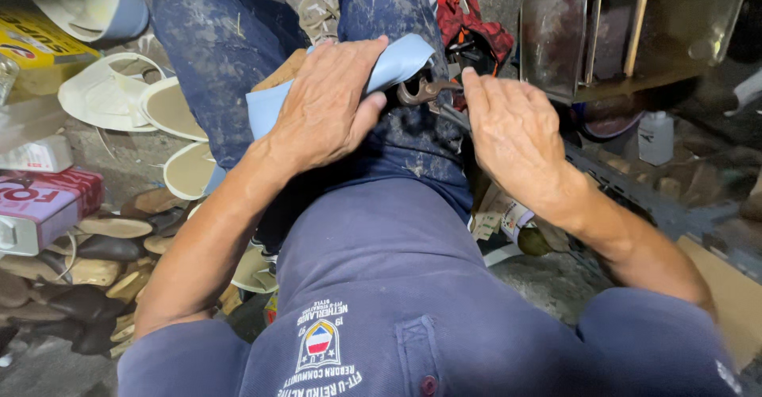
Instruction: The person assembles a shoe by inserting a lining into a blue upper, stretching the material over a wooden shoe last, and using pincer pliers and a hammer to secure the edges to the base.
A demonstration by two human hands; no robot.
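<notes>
Head view, looking down on a seated person's lap. The landmark is the pale blue shoe piece (333, 87), which lies across the person's knee, on stained dark blue trousers (222, 40). The left hand (325, 107) lies on top of this piece, fingers curled over its far edge and thumb pressed against its near side, so that the hand is closed around the piece and pins it to the knee. One blue end of the piece sticks out past the fingertips, toward the right hand. Just beside that end sits a rusty metal pincer tool (425, 94), its curved head nearly touching the blue piece. The right hand (516, 131) covers the tool's handles; its fingers lie close together and bent over them, but whether they squeeze the handles cannot be told, since the back of the hand hides the grip. Beyond the blue piece, past the knee, lies a red cloth (476, 24). To the left of the blue piece, on the ground, lie white insoles (171, 111) and a heap of brown soles (95, 262). To its right stands a metal shelf (627, 32).
</notes>
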